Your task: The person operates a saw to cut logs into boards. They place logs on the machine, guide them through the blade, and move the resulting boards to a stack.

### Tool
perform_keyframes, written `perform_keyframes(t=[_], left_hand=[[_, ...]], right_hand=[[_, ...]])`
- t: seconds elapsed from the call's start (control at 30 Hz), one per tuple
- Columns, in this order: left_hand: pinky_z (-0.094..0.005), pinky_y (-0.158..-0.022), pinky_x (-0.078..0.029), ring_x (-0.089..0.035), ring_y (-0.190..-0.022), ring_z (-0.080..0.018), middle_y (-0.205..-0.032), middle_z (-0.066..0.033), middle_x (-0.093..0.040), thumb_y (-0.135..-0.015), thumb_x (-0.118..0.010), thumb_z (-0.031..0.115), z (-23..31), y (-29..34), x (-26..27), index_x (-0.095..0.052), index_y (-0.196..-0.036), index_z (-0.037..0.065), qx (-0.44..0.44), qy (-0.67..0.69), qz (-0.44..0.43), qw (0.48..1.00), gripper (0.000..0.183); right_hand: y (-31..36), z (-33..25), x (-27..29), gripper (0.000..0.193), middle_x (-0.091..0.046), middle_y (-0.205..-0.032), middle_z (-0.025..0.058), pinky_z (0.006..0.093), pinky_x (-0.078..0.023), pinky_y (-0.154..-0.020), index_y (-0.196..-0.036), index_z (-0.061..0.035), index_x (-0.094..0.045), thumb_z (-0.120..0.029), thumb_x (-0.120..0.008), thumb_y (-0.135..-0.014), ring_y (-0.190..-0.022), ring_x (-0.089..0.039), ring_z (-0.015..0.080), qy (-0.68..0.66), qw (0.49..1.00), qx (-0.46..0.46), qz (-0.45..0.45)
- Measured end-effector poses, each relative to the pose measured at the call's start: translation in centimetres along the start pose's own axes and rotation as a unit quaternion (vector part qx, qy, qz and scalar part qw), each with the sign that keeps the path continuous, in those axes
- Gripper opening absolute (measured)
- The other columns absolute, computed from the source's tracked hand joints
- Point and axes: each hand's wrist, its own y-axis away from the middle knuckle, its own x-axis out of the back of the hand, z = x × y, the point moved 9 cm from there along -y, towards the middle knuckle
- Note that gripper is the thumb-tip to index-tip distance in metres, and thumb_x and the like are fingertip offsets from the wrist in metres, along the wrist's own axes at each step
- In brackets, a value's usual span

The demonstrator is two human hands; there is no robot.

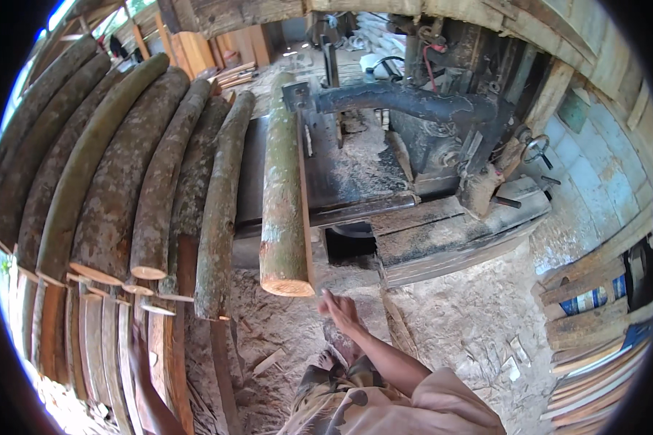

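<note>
A log (281, 203) with green-grey bark lies lengthwise on the sawmill table, its right side cut flat and its pale near end toward me. My right hand (341, 312) is just below and right of that end, apart from it as far as I can see. Its fingers are loosely bent and hold nothing visible. At the lower left, my left hand (138, 355) reaches up alongside upright sawn slabs (111, 355), under the near ends of the stacked logs (116, 196). Its fingers look stretched out; whether they touch the wood is unclear.
A dark saw machine (413, 101) with a thick arm stands beyond the table, a handwheel (537, 148) at its right. A dusty timber beam (450, 232) crosses in front. Sawdust and offcuts cover the floor (457, 326). Thin boards (602, 384) are stacked at the right.
</note>
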Motion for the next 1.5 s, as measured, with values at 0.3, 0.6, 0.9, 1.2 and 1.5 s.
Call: perform_keyframes(t=[0.3, 0.6, 0.9, 1.2, 1.5], left_hand=[[-0.0394, -0.078, -0.046, -0.059, -0.091, -0.0242, -0.098, -0.0133, -0.062, -0.084, -0.038, 0.064, -14.0, 31.7, -29.4, -0.053, -0.113, 0.001, 0.380, 0.036, -0.602, 0.702, 0.071], [-0.0378, -0.079, -0.045, -0.057, -0.091, -0.0213, -0.095, -0.0106, -0.061, -0.087, -0.041, 0.055, 12.8, 31.8, -43.7, -0.055, -0.100, 0.004, 0.069, 0.116, -0.702, 0.699, 0.055], [-0.0362, -0.081, -0.045, -0.055, -0.091, -0.0185, -0.092, -0.0079, -0.060, -0.090, -0.045, 0.045, 40.3, 34.0, -28.5, -0.058, -0.086, 0.006, -0.101, 0.393, -0.590, 0.697, 0.041], [-0.0511, -0.095, -0.037, -0.047, -0.111, -0.0356, -0.095, -0.0196, -0.062, -0.089, -0.037, 0.054, 59.7, 58.8, -6.6, -0.037, -0.128, 0.008, -0.276, 0.568, -0.759, 0.161, 0.060], [-0.0471, -0.093, -0.036, -0.056, -0.091, -0.0345, -0.085, -0.0172, -0.065, -0.091, -0.043, 0.047, 63.3, 66.5, -0.9, -0.033, -0.136, 0.021, -0.182, 0.461, -0.868, -0.021, 0.053]], right_hand=[[30.4, 32.8, 13.0, 0.054, -0.062, -0.109, 0.0157, 0.0415, -0.046, -0.086, -0.106, -0.0025, -0.063, -0.047, -0.054, -0.078, -0.101, -0.059, 0.0312, 0.282, 0.814, -0.504, 0.060], [38.7, 37.5, 5.8, 0.054, -0.064, -0.096, 0.0162, 0.0392, -0.048, -0.072, -0.095, -0.0027, -0.066, -0.053, -0.053, -0.079, -0.087, -0.061, 0.0295, 0.033, 0.828, -0.517, 0.216], [40.2, 34.4, 20.2, 0.034, -0.067, -0.071, 0.0053, 0.0300, -0.046, -0.041, -0.082, -0.0061, -0.067, -0.038, -0.056, -0.081, -0.056, -0.064, 0.0196, -0.088, 0.838, -0.352, 0.408], [47.3, 39.3, 22.9, 0.041, -0.068, -0.074, 0.0064, 0.0323, -0.051, -0.066, -0.097, -0.0064, -0.067, -0.042, -0.053, -0.081, -0.066, -0.066, 0.0178, -0.048, 0.891, -0.321, 0.318], [61.6, 50.5, 24.0, 0.034, -0.068, -0.071, 0.0065, 0.0323, -0.051, -0.066, -0.082, -0.0089, -0.066, -0.038, -0.049, -0.081, -0.064, -0.066, 0.0195, 0.038, 0.863, -0.325, 0.385]])
